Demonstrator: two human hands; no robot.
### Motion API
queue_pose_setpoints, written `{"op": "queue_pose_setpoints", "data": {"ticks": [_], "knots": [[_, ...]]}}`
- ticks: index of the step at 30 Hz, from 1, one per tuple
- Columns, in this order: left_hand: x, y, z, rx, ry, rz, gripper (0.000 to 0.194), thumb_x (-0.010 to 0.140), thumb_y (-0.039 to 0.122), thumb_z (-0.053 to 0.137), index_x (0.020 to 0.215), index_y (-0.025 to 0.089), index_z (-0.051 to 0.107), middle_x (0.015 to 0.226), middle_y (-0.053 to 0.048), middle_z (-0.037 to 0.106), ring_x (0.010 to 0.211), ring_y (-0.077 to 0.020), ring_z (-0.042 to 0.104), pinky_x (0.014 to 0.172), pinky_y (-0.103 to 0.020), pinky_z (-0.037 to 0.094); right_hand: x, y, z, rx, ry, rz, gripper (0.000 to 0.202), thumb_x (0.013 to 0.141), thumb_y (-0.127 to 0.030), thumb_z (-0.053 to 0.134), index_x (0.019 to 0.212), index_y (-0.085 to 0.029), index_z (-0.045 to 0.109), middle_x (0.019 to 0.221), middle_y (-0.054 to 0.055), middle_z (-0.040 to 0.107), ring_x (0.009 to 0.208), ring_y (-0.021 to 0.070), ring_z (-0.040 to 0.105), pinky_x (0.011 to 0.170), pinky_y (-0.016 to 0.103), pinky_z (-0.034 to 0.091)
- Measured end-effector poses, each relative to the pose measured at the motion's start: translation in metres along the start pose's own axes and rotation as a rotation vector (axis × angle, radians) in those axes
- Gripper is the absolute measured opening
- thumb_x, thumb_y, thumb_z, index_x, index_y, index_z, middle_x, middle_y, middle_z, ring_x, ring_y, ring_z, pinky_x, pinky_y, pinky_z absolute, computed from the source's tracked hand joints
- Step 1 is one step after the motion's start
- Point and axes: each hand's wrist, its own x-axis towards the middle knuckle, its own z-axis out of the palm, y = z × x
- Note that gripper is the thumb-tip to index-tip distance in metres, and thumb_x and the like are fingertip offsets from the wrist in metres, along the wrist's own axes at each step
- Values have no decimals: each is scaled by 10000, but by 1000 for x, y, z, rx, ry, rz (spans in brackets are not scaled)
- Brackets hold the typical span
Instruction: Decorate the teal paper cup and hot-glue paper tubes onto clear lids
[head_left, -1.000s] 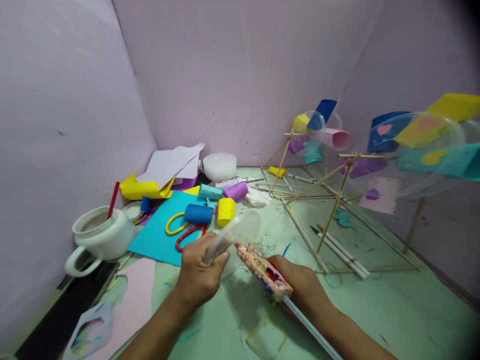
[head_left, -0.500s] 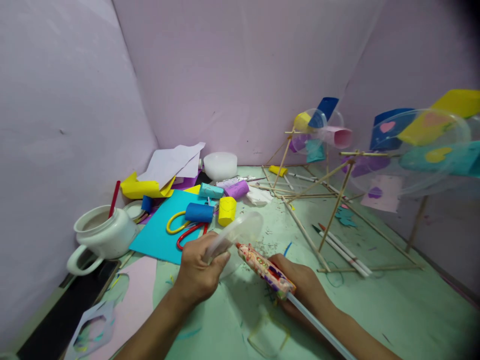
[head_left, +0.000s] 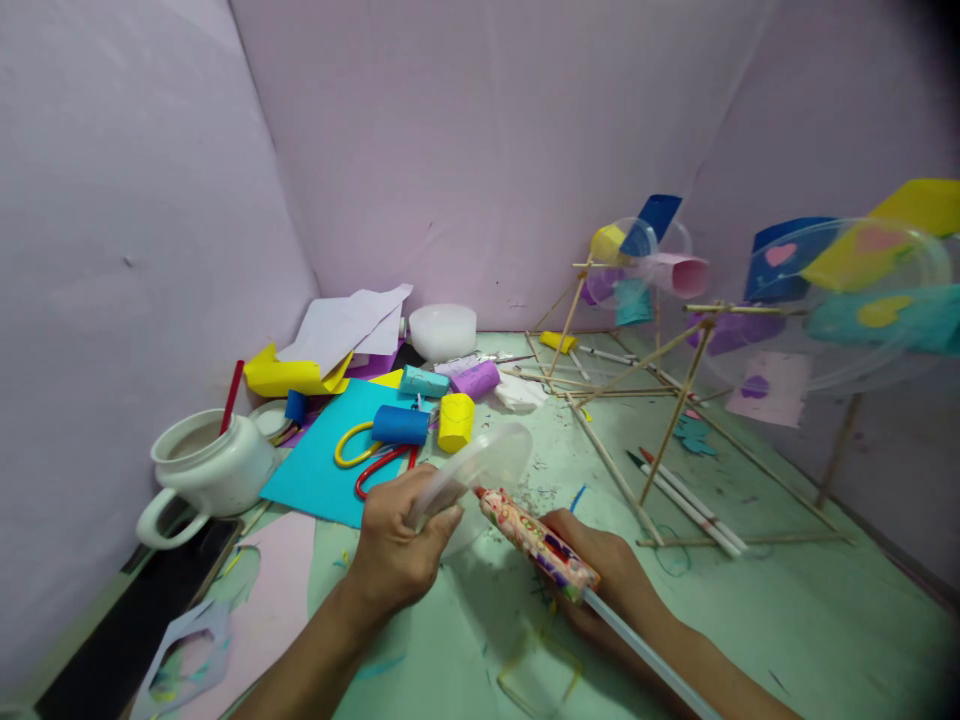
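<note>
While a cloudy plastic dish point(head_left: 491, 462) at six o'clock is pinched by the left hand point(head_left: 401, 545), a glue gun point(head_left: 536, 542) at five o'clock is gripped by the right hand point(head_left: 611, 572), its tip point(head_left: 479, 492) near the dish.

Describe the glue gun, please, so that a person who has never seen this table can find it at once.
Above the pale green tabletop, at the near middle, the right hand grips the glue gun. Its tip is close to the translucent plastic disc in the left hand. Unlike that plain disc, it has a colourful patterned body and a whitish glue stick sticking out behind.
</note>
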Motion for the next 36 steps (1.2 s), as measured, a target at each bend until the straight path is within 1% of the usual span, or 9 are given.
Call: {"op": "queue_pose_setpoints", "data": {"ticks": [5,10,18,23,25,28,32,34,36], "knots": [[1,0,0,9,-2,0,54,717,156,617,706,180,664,608,8,640,531,-119,578,500,-211,467,1,-2,-1,-2,-36,37,54,727,-232,544,778,-236,563,574,-22,666,468,156,611,451,215,334],[1,1,0,10,6,-17,62,713,166,618,715,183,678,608,4,648,535,-129,589,498,-220,473,0,-1,-1,8,17,-15,54,730,-246,549,783,-238,559,574,-21,656,460,150,599,445,213,326],[1,2,0,17,0,-28,73,718,186,608,703,191,680,610,-4,652,534,-134,591,492,-229,477,-3,3,4,13,44,-49,59,735,-255,539,791,-237,543,592,-18,656,460,149,591,449,219,328],[0,1,0,6,12,-6,68,713,165,610,684,181,669,604,-5,652,529,-129,588,484,-219,469,-1,3,6,22,67,-37,45,737,-254,514,766,-235,542,551,-23,641,432,148,582,427,218,306],[1,1,0,5,10,-1,66,716,167,612,702,181,674,611,-5,657,533,-130,594,491,-219,477,-1,1,2,30,60,-38,48,742,-252,508,767,-232,543,556,-18,643,434,147,581,430,219,312],[2,3,1,15,31,-6,66,715,177,619,724,185,683,625,-5,669,556,-137,612,513,-225,496,-1,-7,-11,56,40,-69,62,762,-270,502,791,-227,536,561,-13,634,447,149,576,447,221,332],[4,4,2,28,119,-124,53,685,203,646,708,188,690,626,-2,683,560,-144,625,519,-236,508,-3,-21,-35,150,23,-119,105,840,-278,444,861,-211,523,617,4,631,493,148,575,489,224,386],[6,1,1,6,191,-239,64,660,226,669,703,185,693,637,-5,696,572,-154,639,538,-251,523,-3,-27,-42,196,34,-108,118,855,-288,437,856,-207,522,595,3,614,474,151,563,471,231,392],[7,-3,-1,-69,293,-390,124,621,244,701,720,172,690,638,-8,704,573,-166,654,550,-271,539,-4,-30,-44,267,84,-80,144,858,-321,441,809,-211,521,542,-8,580,425,152,534,426,238,385]]}}
